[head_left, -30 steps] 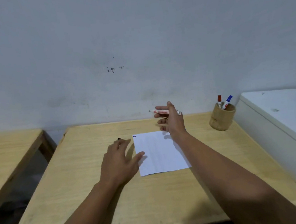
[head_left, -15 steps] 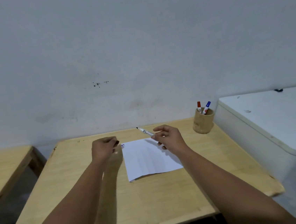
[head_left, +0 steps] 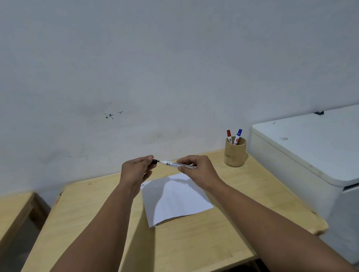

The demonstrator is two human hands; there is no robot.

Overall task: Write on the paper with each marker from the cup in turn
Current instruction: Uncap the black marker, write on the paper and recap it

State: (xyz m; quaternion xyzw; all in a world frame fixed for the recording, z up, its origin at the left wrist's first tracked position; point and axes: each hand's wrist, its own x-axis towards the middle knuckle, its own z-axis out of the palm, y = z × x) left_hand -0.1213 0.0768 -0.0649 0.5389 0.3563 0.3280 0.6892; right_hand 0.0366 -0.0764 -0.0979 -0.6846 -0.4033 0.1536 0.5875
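A white marker (head_left: 178,164) is held level in the air above the far edge of the paper (head_left: 176,199), its dark tip pointing toward nine o'clock. The barrel is pinched in the grip of the right hand (head_left: 196,170), thumb and fingers closed around it. A small black cap (head_left: 154,161) is held at the tip, just beside it, in the closed grip of the left hand (head_left: 135,173); whether the cap touches the tip cannot be told. The paper lies flat on the tabletop (head_left: 185,246) beneath both hands, with faint marks at its far left corner. At two o'clock from the paper, near the tabletop's far right corner, a wooden cup (head_left: 235,154) stands upright, and in it a red-capped marker (head_left: 229,135) and a blue-capped marker (head_left: 238,136) are seen, caps up. A white cabinet (head_left: 331,153) is placed at three o'clock, just beside the tabletop. A second wooden table (head_left: 3,218) is seen at nine o'clock.
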